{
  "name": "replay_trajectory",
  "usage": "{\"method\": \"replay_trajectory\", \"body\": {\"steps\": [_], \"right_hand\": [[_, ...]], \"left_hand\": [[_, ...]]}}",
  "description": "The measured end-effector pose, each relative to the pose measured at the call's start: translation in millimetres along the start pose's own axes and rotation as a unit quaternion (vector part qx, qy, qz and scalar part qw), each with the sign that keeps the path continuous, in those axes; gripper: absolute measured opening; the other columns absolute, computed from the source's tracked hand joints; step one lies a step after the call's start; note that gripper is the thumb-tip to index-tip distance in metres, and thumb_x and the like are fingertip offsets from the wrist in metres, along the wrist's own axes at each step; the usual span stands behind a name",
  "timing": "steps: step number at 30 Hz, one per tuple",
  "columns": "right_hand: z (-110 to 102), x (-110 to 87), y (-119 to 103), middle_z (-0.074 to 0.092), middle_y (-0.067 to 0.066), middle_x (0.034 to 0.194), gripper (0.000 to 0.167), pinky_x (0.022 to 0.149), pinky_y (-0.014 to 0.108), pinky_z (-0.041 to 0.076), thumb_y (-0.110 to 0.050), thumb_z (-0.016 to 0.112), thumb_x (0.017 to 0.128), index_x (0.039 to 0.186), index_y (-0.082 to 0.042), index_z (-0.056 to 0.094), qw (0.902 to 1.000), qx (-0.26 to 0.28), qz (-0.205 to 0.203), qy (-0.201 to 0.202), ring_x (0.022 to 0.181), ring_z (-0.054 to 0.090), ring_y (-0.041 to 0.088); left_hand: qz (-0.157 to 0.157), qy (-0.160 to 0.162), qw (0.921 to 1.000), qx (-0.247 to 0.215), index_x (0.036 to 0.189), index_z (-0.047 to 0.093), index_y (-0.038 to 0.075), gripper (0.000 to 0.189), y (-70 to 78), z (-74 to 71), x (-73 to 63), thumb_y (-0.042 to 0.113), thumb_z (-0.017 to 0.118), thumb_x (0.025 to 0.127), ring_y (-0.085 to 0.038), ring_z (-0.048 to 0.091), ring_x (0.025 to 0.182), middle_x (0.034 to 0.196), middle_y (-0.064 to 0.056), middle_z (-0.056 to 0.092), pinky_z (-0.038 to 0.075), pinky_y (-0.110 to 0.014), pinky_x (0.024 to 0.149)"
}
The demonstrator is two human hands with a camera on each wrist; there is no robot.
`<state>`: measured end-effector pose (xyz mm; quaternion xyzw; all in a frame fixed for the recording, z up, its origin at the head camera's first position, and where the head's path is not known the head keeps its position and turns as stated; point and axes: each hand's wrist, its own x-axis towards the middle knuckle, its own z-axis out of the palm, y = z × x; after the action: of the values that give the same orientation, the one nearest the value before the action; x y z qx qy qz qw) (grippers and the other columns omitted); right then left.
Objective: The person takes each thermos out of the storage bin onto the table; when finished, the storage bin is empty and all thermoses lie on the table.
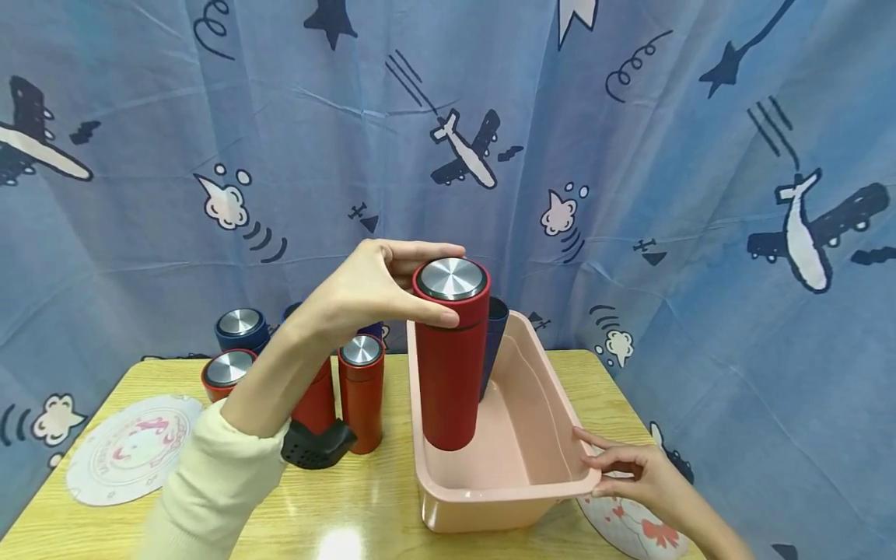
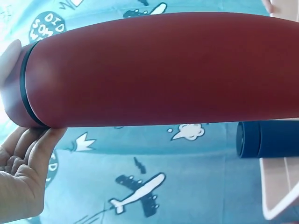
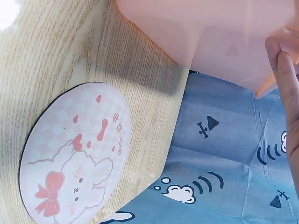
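Note:
My left hand grips a red thermos around its lid end and holds it upright over the left side of a pink plastic bin. The left wrist view shows the thermos lengthwise, with the fingers at its lid. Inside the bin, toward the back left, a dark blue thermos stands slightly tilted, partly hidden behind the red one. At the bin's front right corner, my right hand pinches the rim. In the right wrist view, its fingers lie against the bin wall.
Left of the bin, several thermoses stand on the wooden table, among them a blue one and an orange-red one; my left forearm covers some. Round mats lie at the left and right. A blue curtain hangs behind.

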<state>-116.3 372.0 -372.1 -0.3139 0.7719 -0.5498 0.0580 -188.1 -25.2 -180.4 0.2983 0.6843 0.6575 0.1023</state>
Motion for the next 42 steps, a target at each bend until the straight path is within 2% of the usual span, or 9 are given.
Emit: {"method": "replay_trajectory", "body": {"steps": [5,12,14,19,21,29,34,38,42], "right_hand": [[-1,0.7,1,0.049,-0.011,0.140,0.032,0.069,0.031,0.058,0.012,0.065,0.081,0.113,0.012,0.063,0.9998,0.018,-0.009,-0.008,0.110,0.061,0.010],[-1,0.5,2,0.049,-0.009,0.141,0.033,0.071,0.030,0.058,0.013,0.065,0.081,0.113,0.011,0.064,0.9991,0.035,-0.017,-0.015,0.108,0.062,0.013],[-1,0.5,2,0.049,-0.009,0.141,0.033,0.071,0.030,0.058,0.013,0.065,0.081,0.113,0.011,0.064,0.9992,0.033,-0.018,-0.014,0.107,0.063,0.013],[-1,1.0,2,0.049,-0.009,0.140,0.033,0.070,0.031,0.058,0.013,0.065,0.080,0.113,0.012,0.064,0.9993,0.031,-0.018,-0.011,0.107,0.063,0.014],[-1,1.2,2,0.049,-0.009,0.140,0.033,0.070,0.031,0.058,0.013,0.065,0.080,0.113,0.012,0.063,0.9993,0.033,-0.016,-0.012,0.107,0.063,0.014],[1,1.3,1,0.050,-0.011,0.139,0.034,0.068,0.028,0.058,0.012,0.066,0.079,0.113,0.008,0.066,0.9999,0.002,-0.017,-0.001,0.114,0.057,0.005],[1,1.7,1,0.050,-0.009,0.140,0.035,0.068,0.028,0.058,0.013,0.066,0.079,0.114,0.010,0.065,0.9996,0.009,-0.028,-0.002,0.110,0.061,0.010],[1,1.5,2,0.050,-0.010,0.139,0.033,0.068,0.027,0.058,0.012,0.067,0.079,0.112,0.011,0.065,0.9998,0.003,-0.017,0.004,0.112,0.059,0.007],[2,1.1,2,0.050,-0.011,0.139,0.031,0.069,0.027,0.058,0.011,0.066,0.080,0.111,0.012,0.065,0.9999,0.003,-0.011,0.004,0.115,0.056,0.005]], "left_hand": [[0.000,0.007,0.9999,0.015,0.131,0.060,0.011,0.065,5.6,-11.0,-14.6,-0.001,0.082,0.070,-0.025,0.067,0.100,0.109,-0.010,0.070,0.055,-0.038,0.085],[-0.020,0.023,0.9989,0.037,0.133,0.058,0.009,0.067,5.8,-28.9,-35.2,-0.002,0.081,0.071,-0.026,0.067,0.098,0.110,-0.012,0.070,0.056,-0.038,0.082],[-0.027,0.028,0.9980,0.051,0.133,0.058,0.009,0.067,5.0,-33.4,-40.7,0.000,0.081,0.071,-0.025,0.068,0.095,0.108,-0.012,0.070,0.057,-0.035,0.078],[-0.053,0.041,0.9951,0.073,0.133,0.058,0.013,0.069,0.7,-41.1,-52.8,0.005,0.085,0.069,-0.023,0.067,0.096,0.108,-0.010,0.070,0.056,-0.034,0.079],[-0.059,0.045,0.9941,0.079,0.134,0.058,0.013,0.070,-2.2,-44.1,-56.9,0.006,0.085,0.069,-0.023,0.067,0.099,0.109,-0.009,0.070,0.055,-0.035,0.083],[-0.066,0.044,0.9945,0.068,0.136,0.054,0.008,0.074,-19.4,-53.7,-69.0,0.003,0.084,0.068,-0.023,0.067,0.100,0.109,-0.011,0.070,0.055,-0.034,0.083],[-0.065,0.028,0.9962,0.050,0.136,0.053,0.005,0.074,-32.5,-56.2,-75.3,0.003,0.084,0.070,-0.023,0.066,0.101,0.112,-0.012,0.069,0.055,-0.035,0.083],[-0.072,0.018,0.9958,0.053,0.136,0.053,0.004,0.073,-48.7,-57.9,-78.9,0.006,0.084,0.070,-0.022,0.066,0.102,0.115,-0.013,0.068,0.055,-0.033,0.084],[-0.076,0.024,0.9936,0.080,0.135,0.055,0.005,0.073,-69.1,-58.7,-84.0,0.009,0.086,0.069,-0.018,0.066,0.102,0.117,-0.012,0.067,0.054,-0.030,0.084]]}}
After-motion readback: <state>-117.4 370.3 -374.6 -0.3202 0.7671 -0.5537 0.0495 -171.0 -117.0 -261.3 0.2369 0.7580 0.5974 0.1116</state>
